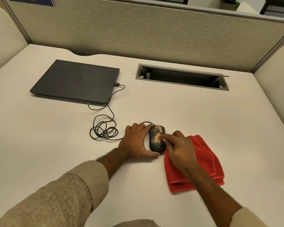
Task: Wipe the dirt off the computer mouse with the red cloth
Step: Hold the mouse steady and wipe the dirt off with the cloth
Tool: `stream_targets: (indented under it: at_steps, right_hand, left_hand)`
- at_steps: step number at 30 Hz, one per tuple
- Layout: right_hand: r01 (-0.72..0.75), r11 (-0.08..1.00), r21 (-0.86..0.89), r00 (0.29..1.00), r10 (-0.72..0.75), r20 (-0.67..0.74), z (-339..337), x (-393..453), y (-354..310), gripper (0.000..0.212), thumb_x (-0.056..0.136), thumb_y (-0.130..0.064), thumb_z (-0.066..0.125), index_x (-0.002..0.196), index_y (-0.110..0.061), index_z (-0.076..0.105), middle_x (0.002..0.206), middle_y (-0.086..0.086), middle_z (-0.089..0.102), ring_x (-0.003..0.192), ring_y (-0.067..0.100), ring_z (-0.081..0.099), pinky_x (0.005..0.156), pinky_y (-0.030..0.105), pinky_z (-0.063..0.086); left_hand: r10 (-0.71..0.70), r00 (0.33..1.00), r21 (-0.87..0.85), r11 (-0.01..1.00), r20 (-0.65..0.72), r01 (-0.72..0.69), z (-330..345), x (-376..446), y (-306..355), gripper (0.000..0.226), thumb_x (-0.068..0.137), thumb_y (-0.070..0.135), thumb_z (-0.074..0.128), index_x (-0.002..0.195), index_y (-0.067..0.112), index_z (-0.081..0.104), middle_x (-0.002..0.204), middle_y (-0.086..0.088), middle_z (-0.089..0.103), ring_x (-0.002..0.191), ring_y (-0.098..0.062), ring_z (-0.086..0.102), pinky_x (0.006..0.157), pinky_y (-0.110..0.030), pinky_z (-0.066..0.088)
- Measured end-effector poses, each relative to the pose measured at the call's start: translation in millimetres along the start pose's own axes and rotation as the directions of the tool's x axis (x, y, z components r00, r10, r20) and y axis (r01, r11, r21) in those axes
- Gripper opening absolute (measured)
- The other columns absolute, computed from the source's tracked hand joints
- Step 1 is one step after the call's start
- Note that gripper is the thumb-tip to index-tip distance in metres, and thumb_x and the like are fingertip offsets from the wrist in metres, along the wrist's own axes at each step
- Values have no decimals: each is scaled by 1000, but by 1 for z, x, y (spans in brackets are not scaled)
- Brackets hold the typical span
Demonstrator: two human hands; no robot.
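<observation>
A black computer mouse dusted with orange dirt lies on the white desk. My left hand cups its left side, fingers along the mouse and thumb curled behind its rear end. My right hand holds a folded red cloth and brings one corner of it against the mouse's right side. Most of the cloth lies flat on the desk under and to the right of that hand.
The mouse cable coils to the left and runs up to a closed dark laptop at the back left. An open cable hatch is set in the desk at the back right. A fabric partition stands behind.
</observation>
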State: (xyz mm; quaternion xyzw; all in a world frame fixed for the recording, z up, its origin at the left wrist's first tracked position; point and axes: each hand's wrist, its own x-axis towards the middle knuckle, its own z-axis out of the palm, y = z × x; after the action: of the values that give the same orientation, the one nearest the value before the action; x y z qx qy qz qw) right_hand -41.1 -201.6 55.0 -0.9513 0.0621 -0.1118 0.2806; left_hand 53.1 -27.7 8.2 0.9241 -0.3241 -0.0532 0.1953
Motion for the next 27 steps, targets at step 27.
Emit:
stream_targets:
  at_steps: [27]
  right_hand:
    - [160, 913, -376, 987, -150, 56, 11, -15, -33, 13, 77, -9, 68, 82, -20, 65, 75, 0, 56, 60, 20, 48, 63, 32, 35]
  left_hand:
    - [15, 1000, -35, 999, -13, -16, 3, 1, -2, 115, 54, 88, 54, 146, 22, 36, 121, 9, 46, 107, -15, 38, 96, -35, 27]
